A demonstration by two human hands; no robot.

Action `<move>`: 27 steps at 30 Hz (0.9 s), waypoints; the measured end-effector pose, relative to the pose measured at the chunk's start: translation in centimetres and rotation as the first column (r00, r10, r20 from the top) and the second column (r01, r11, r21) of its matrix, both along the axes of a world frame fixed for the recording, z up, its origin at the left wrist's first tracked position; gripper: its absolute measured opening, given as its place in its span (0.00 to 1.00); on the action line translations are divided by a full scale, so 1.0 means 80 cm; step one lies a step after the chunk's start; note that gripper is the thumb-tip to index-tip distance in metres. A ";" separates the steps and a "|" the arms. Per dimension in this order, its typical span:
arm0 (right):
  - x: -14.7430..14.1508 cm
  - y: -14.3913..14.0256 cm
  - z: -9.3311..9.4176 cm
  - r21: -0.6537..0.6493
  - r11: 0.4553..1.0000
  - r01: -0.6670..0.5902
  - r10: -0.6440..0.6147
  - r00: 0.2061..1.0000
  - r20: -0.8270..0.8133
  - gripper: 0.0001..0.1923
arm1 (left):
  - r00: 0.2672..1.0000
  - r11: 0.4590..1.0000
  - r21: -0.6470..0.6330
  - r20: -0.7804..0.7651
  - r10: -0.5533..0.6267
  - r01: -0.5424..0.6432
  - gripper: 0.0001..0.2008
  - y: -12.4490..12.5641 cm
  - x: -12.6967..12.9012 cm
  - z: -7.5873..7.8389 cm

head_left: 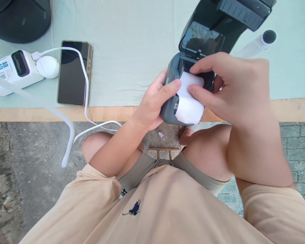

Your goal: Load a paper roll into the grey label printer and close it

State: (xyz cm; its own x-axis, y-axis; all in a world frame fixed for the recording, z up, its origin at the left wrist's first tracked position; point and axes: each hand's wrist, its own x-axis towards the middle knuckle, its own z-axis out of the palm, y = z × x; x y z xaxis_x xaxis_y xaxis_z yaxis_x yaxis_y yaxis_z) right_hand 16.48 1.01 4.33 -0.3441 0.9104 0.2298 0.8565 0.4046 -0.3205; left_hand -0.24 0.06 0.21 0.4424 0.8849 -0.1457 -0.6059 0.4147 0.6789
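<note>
A small dark grey printer [167, 113] is tilted at the table's front edge, its lid [210, 37] swung up and back. My left hand [154, 100] grips the body from the left, with the thumb over the rim near the paper. White paper [190, 110], apparently a roll, sits in the compartment, and a loose end hangs over the front. From the right, my right hand [236, 84] reaches in with thumb and forefinger bent on the paper. Its other fingers are mostly hidden behind the hand.
To the left lie a phone [72, 74] and a white device with a dark screen [5, 73]. A white cable [85, 71] loops over the wooden table edge [292, 108]. A black object [20, 20] stands at the upper left, a white cylinder [254, 45] at the right.
</note>
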 end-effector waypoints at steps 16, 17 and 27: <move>0.020 0.001 0.003 0.052 0.998 -0.043 0.067 0.643 -0.763 0.17 | 0.997 0.999 -0.030 0.060 0.044 -0.043 0.08 0.001 0.003 -0.001; 0.025 0.005 -0.001 0.011 0.999 -0.048 0.038 0.600 -0.799 0.18 | 0.996 0.998 -0.029 0.076 0.053 -0.051 0.09 0.002 0.003 0.000; 0.025 0.011 -0.035 -0.010 0.994 0.107 -0.092 0.801 -0.592 0.16 | 0.975 0.987 -0.106 0.174 0.138 -0.121 0.16 0.005 0.000 0.004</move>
